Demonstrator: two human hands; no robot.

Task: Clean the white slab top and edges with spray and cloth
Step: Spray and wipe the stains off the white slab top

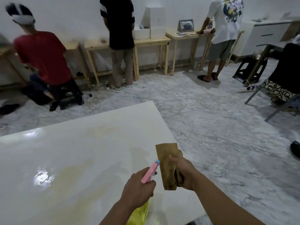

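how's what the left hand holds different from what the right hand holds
The left hand holds a spray bottle with a pink head and yellow body; the right hand holds a brownish folded cloth.
The bottle is rigid and bright; the cloth is limp and dull.
The bottle's blue nozzle points out over the glossy white slab; the cloth hangs flat at the slab's right edge.
Both are in a closed grip above the slab.
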